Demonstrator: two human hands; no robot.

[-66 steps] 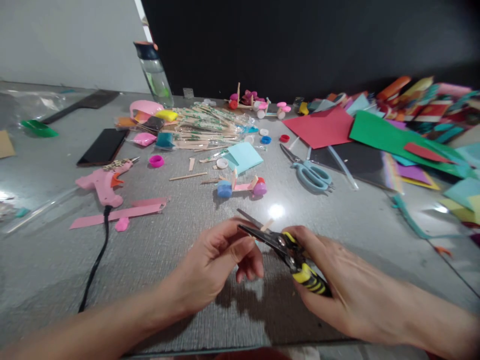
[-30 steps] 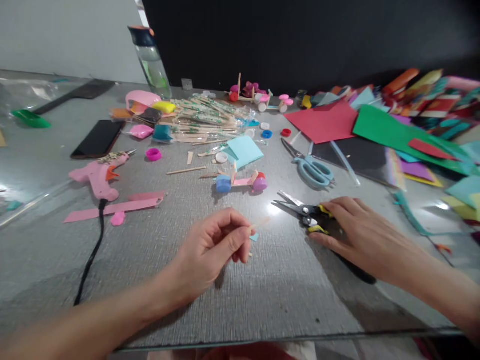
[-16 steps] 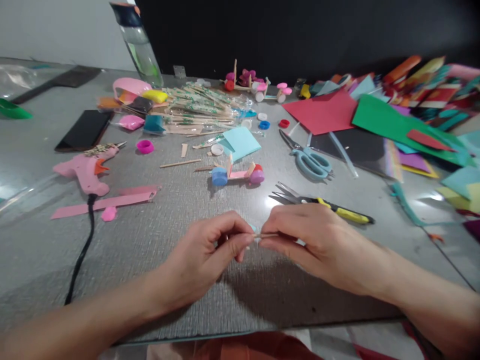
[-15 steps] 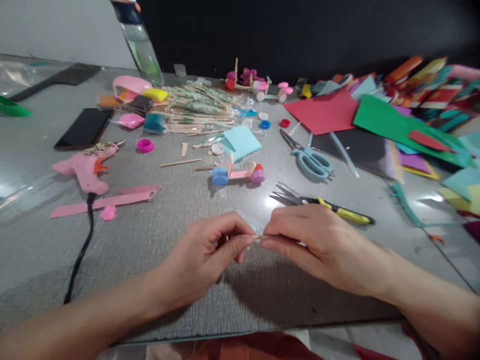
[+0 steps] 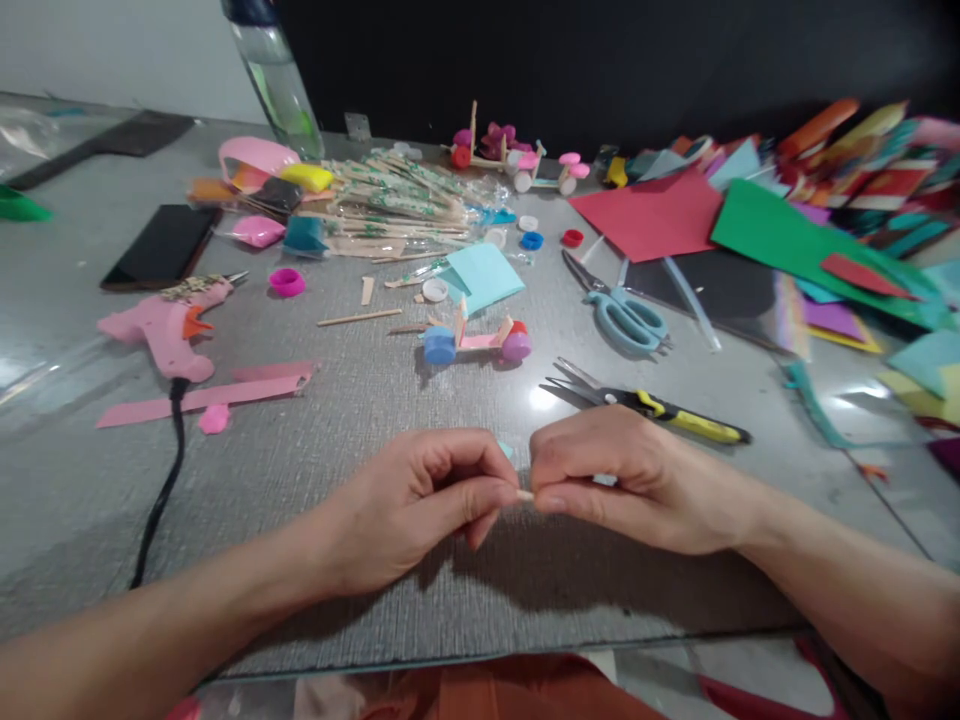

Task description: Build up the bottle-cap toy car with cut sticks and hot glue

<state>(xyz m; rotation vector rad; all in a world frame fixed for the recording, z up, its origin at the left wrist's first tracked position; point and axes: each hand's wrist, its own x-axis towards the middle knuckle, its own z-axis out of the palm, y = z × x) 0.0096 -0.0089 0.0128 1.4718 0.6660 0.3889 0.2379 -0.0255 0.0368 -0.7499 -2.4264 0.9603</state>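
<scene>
My left hand (image 5: 439,500) and my right hand (image 5: 626,475) face each other above the table's front part. Both pinch a thin, pale wooden stick (image 5: 525,496), of which only a short length shows between the fingertips. The rest of it is hidden by my fingers. A scrap of light blue paper (image 5: 507,450) peeks out behind the left fingertips. Beyond my hands stands a small toy scooter (image 5: 480,343) with a pink deck and blue, purple and red bottle-cap wheels. Yellow-and-black scissors (image 5: 675,412) lie open just behind my right hand.
Left are a pink glue gun (image 5: 161,325), its black cord (image 5: 161,500), pink paper strips (image 5: 199,402) and a phone (image 5: 161,247). Wrapped sticks (image 5: 405,205), a water bottle (image 5: 277,90) and finished toys fill the back. Blue scissors (image 5: 630,318) and coloured paper (image 5: 652,215) lie right.
Both hands have shifted slightly lower in the view, still pinching the stick. My right hand's wrist looks a little more bent. The things on the table have not moved.
</scene>
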